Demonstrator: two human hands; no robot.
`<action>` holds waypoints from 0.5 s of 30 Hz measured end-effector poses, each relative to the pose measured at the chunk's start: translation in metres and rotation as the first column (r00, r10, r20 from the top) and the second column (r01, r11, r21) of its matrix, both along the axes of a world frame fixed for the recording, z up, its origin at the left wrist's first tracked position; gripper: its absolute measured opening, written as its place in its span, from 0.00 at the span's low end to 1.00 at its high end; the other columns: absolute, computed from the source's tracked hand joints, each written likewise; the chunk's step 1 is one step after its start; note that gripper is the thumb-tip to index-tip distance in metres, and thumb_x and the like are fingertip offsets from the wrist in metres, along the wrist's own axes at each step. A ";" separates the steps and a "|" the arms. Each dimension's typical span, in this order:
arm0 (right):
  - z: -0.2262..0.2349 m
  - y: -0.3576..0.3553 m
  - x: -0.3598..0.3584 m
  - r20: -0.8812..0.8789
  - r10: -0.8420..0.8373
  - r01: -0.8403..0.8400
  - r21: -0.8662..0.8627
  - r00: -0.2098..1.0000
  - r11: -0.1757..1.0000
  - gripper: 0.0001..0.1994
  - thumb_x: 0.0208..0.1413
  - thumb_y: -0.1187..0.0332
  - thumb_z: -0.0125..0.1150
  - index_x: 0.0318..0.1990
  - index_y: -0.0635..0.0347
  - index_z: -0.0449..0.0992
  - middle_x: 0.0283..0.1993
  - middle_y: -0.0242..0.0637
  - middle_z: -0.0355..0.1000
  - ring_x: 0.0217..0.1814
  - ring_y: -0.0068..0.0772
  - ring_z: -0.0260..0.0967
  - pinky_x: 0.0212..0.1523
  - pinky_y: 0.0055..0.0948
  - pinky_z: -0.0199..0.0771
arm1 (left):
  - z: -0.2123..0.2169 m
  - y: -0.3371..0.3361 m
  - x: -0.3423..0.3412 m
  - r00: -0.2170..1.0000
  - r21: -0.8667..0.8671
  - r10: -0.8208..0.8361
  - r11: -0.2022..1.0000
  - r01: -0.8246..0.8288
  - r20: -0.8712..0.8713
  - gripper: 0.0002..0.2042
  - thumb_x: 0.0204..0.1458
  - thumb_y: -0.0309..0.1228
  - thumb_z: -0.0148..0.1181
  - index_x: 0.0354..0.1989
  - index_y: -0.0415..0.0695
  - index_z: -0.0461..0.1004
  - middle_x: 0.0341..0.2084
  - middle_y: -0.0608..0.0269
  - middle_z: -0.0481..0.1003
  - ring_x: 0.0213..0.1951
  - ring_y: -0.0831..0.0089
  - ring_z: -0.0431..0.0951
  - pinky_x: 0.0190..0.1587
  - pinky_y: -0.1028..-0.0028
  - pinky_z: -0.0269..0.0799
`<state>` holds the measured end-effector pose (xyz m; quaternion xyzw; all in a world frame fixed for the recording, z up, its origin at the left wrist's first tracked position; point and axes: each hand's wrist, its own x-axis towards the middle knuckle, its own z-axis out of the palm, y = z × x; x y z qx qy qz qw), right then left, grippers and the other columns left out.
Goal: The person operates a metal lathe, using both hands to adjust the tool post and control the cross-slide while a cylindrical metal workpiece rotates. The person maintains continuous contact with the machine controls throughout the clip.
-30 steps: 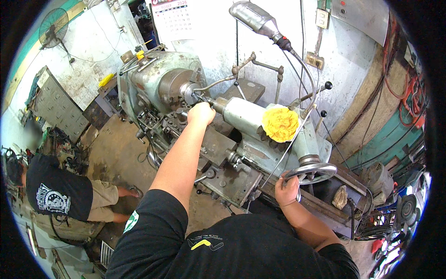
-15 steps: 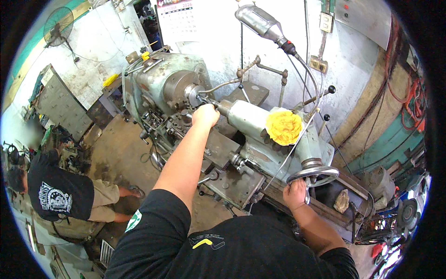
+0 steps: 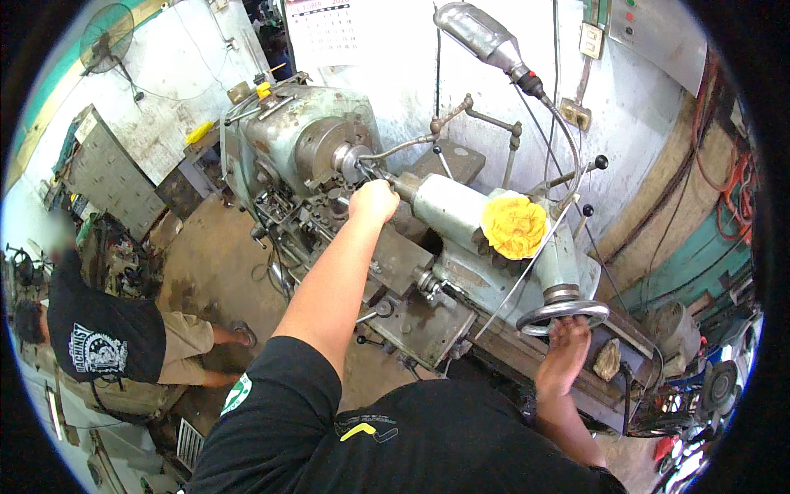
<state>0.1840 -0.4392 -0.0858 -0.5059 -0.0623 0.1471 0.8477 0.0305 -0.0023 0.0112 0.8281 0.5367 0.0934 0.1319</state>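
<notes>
on the tailstock (image 3: 451,198), bunched yellow cloth (image 3: 513,227)

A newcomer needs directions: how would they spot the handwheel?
Find the pale green lathe. Follow its tailstock right, past the yellow bundle. At its end, the handwheel is a big shiny ring by the right hand, unlike the black-knobbed levers.

The left hand (image 3: 375,202) is curled closed beside the metal spindle (image 3: 404,188) of a pale green lathe (image 3: 263,132), whatever it may grip hidden from sight, while the right hand (image 3: 568,350) lies with fingers extended against the rim of the handwheel (image 3: 564,309). A crumpled yellow cloth (image 3: 514,226) sits on the tailstock (image 3: 448,201), below a metal-shaded lamp (image 3: 481,37). At left, a co-worker (image 3: 103,337) in a black shirt leans over.
</notes>
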 end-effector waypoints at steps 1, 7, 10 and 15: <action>0.015 0.002 0.009 -0.145 0.011 0.006 0.115 0.989 0.993 0.39 0.61 0.44 0.64 0.67 0.68 0.61 0.63 0.43 0.68 0.65 0.42 0.65 0.71 0.45 0.58 | -0.001 0.001 0.000 1.000 -0.012 0.008 1.000 -0.008 0.007 0.19 0.57 0.43 0.59 0.50 0.45 0.83 0.50 0.49 0.82 0.54 0.53 0.82 0.58 0.57 0.76; 0.066 0.017 0.041 -0.604 0.175 0.012 0.291 0.777 0.957 0.34 0.66 0.51 0.61 0.71 0.62 0.58 0.66 0.45 0.64 0.68 0.45 0.65 0.72 0.49 0.64 | -0.006 0.004 0.002 1.000 0.025 -0.002 1.000 0.002 -0.006 0.18 0.58 0.45 0.60 0.48 0.46 0.84 0.48 0.51 0.83 0.52 0.53 0.83 0.57 0.56 0.76; 0.061 0.030 0.031 -0.303 0.091 -0.090 0.015 0.949 0.996 0.26 0.70 0.62 0.56 0.71 0.60 0.61 0.64 0.46 0.67 0.66 0.41 0.67 0.64 0.45 0.71 | -0.007 0.006 0.003 1.000 0.024 0.007 1.000 -0.006 -0.018 0.18 0.58 0.46 0.60 0.46 0.46 0.85 0.46 0.51 0.84 0.51 0.52 0.83 0.55 0.56 0.77; 0.051 0.044 0.027 -0.302 -0.035 0.024 -0.037 0.953 0.999 0.21 0.69 0.58 0.59 0.59 0.68 0.71 0.51 0.43 0.72 0.49 0.36 0.72 0.50 0.37 0.75 | -0.008 0.007 0.003 1.000 0.015 0.015 1.000 -0.015 -0.004 0.19 0.58 0.47 0.60 0.45 0.46 0.85 0.45 0.50 0.84 0.50 0.52 0.83 0.55 0.56 0.77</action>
